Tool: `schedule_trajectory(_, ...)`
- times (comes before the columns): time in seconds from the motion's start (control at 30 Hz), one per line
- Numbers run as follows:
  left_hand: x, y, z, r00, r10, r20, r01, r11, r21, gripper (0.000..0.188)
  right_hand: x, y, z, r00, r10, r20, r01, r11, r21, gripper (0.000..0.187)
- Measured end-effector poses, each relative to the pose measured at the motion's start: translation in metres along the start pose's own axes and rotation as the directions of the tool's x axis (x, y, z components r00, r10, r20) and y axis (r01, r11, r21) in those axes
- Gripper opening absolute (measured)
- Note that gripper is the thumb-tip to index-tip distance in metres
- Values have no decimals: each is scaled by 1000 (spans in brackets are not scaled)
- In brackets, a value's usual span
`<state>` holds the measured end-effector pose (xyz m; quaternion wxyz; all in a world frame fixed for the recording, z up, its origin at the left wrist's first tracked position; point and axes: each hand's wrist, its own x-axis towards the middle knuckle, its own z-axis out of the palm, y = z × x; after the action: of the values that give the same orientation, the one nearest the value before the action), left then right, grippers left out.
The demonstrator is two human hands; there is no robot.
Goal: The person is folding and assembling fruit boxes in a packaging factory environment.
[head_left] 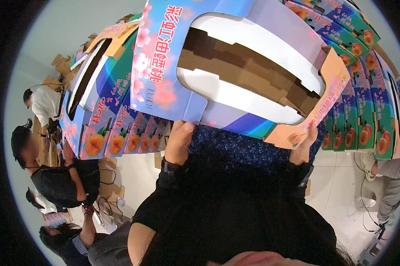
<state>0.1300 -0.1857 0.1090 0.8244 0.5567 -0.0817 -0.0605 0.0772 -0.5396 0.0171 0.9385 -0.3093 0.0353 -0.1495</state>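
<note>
A colourful cardboard fruit box (pixel 158 86) is held up in front of me, printed with pink blossoms and peaches over blue, purple, green and orange. A large rounded opening in its top shows white inner faces and a strip of brown cardboard. My left hand (pixel 181 139) is closed at the near left edge, its fingers mostly hidden behind the cardboard. At the near right corner, my right hand (pixel 305 145) grips the orange end panel, with fingers lying up along its outer face.
Stacks of similar printed boxes stand at left (pixel 100 128) and right (pixel 361 106), close beside the held one. Several people are at the left, one in black (pixel 62 181). At the right edge show a person's grey-trousered leg (pixel 388 181) and a black cable (pixel 363 213) on the pale floor.
</note>
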Motion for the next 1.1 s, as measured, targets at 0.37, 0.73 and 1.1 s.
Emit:
schedule_trajectory(0.37, 14, 6, 24, 975, 158, -158, -170, 984, -61, 63, 1, 5, 13, 994, -9, -111, -9, 987, -158, 50)
schedule_trajectory(0.73, 9, 1, 20, 993, 87, -76, -93, 993, -78, 65, -1, 4, 26, 999, -42, -24, 41, 997, -64, 40)
schedule_trajectory(1.1, 13, -13, 5, 967, 129, -219, -187, 944, -272, 68, -22, -43, 53, 988, -70, 136, 102, 964, -245, 78)
